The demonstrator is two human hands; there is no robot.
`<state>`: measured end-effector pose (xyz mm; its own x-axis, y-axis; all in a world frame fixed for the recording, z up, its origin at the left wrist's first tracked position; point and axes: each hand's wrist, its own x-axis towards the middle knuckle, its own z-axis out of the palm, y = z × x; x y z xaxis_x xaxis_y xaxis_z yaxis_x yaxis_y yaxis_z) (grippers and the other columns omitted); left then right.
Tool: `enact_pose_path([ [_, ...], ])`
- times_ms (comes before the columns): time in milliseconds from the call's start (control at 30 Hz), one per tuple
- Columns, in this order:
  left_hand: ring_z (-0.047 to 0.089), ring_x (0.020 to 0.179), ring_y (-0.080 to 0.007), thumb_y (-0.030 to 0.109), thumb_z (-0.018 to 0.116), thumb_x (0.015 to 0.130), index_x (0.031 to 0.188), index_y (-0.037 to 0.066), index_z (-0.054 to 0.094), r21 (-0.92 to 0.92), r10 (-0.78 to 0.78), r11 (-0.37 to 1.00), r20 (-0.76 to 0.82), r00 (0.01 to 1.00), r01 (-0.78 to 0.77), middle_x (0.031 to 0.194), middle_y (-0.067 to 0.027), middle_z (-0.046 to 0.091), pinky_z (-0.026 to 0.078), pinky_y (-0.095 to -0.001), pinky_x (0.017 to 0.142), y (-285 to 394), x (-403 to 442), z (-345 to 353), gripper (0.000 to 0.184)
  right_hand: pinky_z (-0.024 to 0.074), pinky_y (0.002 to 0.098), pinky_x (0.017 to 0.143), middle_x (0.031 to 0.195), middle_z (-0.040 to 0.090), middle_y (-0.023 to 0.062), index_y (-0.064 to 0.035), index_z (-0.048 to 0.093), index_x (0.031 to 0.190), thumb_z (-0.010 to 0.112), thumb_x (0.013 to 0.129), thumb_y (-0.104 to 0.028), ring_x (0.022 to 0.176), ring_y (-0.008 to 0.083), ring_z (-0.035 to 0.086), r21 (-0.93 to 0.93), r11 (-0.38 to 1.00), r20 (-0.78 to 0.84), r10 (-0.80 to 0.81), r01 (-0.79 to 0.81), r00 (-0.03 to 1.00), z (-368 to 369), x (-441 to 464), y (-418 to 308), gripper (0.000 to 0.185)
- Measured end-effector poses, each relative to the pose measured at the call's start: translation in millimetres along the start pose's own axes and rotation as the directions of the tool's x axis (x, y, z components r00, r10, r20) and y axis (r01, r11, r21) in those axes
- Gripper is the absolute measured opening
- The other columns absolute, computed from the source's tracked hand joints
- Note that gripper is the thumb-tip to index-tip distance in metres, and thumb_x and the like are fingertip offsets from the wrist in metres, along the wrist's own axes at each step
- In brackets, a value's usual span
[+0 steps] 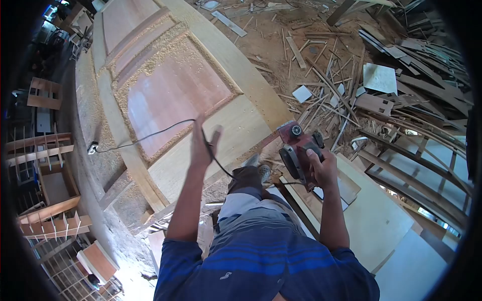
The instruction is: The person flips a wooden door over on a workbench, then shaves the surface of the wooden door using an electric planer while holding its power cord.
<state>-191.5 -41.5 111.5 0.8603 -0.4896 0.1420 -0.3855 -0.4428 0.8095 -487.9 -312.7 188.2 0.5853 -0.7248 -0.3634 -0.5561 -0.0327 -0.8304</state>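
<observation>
My right hand (321, 168) is closed round a red and black power tool (298, 150), held to the right of the wooden door panel's near corner. The black cord (221, 167) passes by my left hand (205, 143), which is raised over the panel, somewhat blurred, with thumb and fingers apart. Wood shavings (145, 65) lie along the grooves of the door panel (216, 135). From my left hand the cord runs across the panel to a socket (93, 147) at its left side.
Scrap wood strips (326, 75) litter the ground at the upper right. Pale boards (381, 220) lie at the lower right. Wooden frames (55, 185) stand on the left. My shoes (264, 173) are near the panel's near edge.
</observation>
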Motion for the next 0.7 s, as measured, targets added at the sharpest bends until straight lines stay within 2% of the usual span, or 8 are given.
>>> enact_pose_path([
  [67, 0.047, 0.153, -0.0508, 0.045, 0.087, 0.096, 0.164, -0.006, 0.036, 0.107, 0.009, 0.994, 0.049, 0.999, -0.014, 0.161, -0.0354, 0.049, 0.039, -0.0534, 0.129, -13, -15, 45, 0.099, 0.0415, 0.0286, 0.046, 0.061, 0.059, 0.0005, -0.0054, 0.063, 0.076, 0.075, 0.106, -0.042, 0.047, 0.0093, 0.056, 0.004, 1.0, -0.023, 0.031, -0.031, 0.999, -7, 13, -5, 0.049],
  [100, 0.038, 0.159, -0.0523, 0.054, 0.088, 0.092, 0.167, -0.007, 0.029, 0.118, -0.055, 0.992, 0.094, 0.994, 0.044, 0.168, -0.0368, 0.04, 0.032, -0.0556, 0.133, -19, -19, 65, 0.113, 0.0415, 0.0285, 0.046, 0.061, 0.059, 0.0005, -0.0053, 0.063, 0.077, 0.075, 0.106, -0.042, 0.048, 0.0093, 0.056, -0.014, 0.999, -0.029, 0.04, -0.04, 0.999, -14, 16, -8, 0.048],
  [167, 0.024, 0.165, -0.054, 0.065, 0.089, 0.085, 0.169, -0.007, 0.023, 0.324, -0.025, 0.946, 0.022, 0.999, 0.016, 0.174, -0.0381, 0.029, 0.018, -0.0606, 0.137, -33, -21, 100, 0.129, 0.0416, 0.0284, 0.046, 0.061, 0.059, 0.0005, -0.0052, 0.063, 0.079, 0.075, 0.106, -0.042, 0.048, 0.0093, 0.056, -0.051, 0.998, -0.052, 0.042, -0.045, 0.998, -33, 26, -19, 0.048],
  [300, 0.004, 0.17, -0.0516, 0.071, 0.093, 0.075, 0.172, -0.004, 0.019, 0.377, -0.171, 0.912, -0.005, 0.985, 0.161, 0.179, -0.0397, 0.012, 0.0, -0.0669, 0.136, -13, -6, 123, 0.143, 0.044, 0.0303, 0.048, 0.062, 0.061, 0.001, -0.0026, 0.068, 0.082, 0.079, 0.103, -0.044, 0.051, 0.0103, 0.058, -0.091, 0.989, -0.168, 0.098, -0.115, 0.981, -75, 40, -47, 0.048],
  [367, -0.002, 0.171, -0.0509, 0.072, 0.094, 0.071, 0.173, -0.001, 0.016, 0.382, -0.215, 0.9, -0.036, 0.976, 0.212, 0.179, -0.0406, 0.008, -0.005, -0.0684, 0.135, -10, 5, 132, 0.148, 0.0435, 0.0303, 0.048, 0.062, 0.06, 0.0012, -0.0025, 0.067, 0.08, 0.077, 0.104, -0.046, 0.049, 0.0108, 0.057, -0.134, 0.99, -0.173, 0.025, -0.049, 0.985, -96, 57, -44, 0.051],
  [467, -0.005, 0.171, -0.0508, 0.073, 0.095, 0.068, 0.175, 0.001, 0.011, 0.393, -0.341, 0.854, -0.073, 0.937, 0.342, 0.18, -0.0406, 0.005, -0.008, -0.0685, 0.135, 3, 29, 144, 0.154, 0.0418, 0.0315, 0.049, 0.062, 0.059, 0.0005, -0.0022, 0.067, 0.078, 0.075, 0.105, -0.047, 0.052, 0.0105, 0.055, -0.19, 0.982, -0.196, -0.064, 0.027, 0.978, -116, 81, -66, 0.053],
  [600, -0.003, 0.171, -0.0507, 0.075, 0.094, 0.07, 0.175, 0.0, 0.007, 0.367, -0.401, 0.829, -0.137, 0.906, 0.423, 0.179, -0.0403, 0.008, -0.007, -0.0681, 0.135, 15, 57, 160, 0.156, 0.03, 0.0288, 0.057, 0.069, 0.055, -0.008, -0.0007, 0.079, 0.092, 0.073, 0.105, -0.048, 0.062, 0.0063, 0.043, -0.17, 0.977, -0.281, -0.17, 0.126, 0.944, -151, 133, -62, 0.049],
  [700, 0.002, 0.17, -0.0521, 0.074, 0.094, 0.072, 0.174, -0.002, 0.01, 0.3, -0.417, 0.828, -0.237, 0.877, 0.475, 0.178, -0.0412, 0.013, -0.003, -0.0679, 0.136, 16, 79, 176, 0.152, 0.0302, 0.029, 0.058, 0.071, 0.055, -0.0084, -0.0011, 0.08, 0.094, 0.073, 0.104, -0.049, 0.064, 0.0064, 0.043, -0.115, 0.992, -0.195, -0.067, 0.045, 0.978, -197, 185, -50, 0.049],
])
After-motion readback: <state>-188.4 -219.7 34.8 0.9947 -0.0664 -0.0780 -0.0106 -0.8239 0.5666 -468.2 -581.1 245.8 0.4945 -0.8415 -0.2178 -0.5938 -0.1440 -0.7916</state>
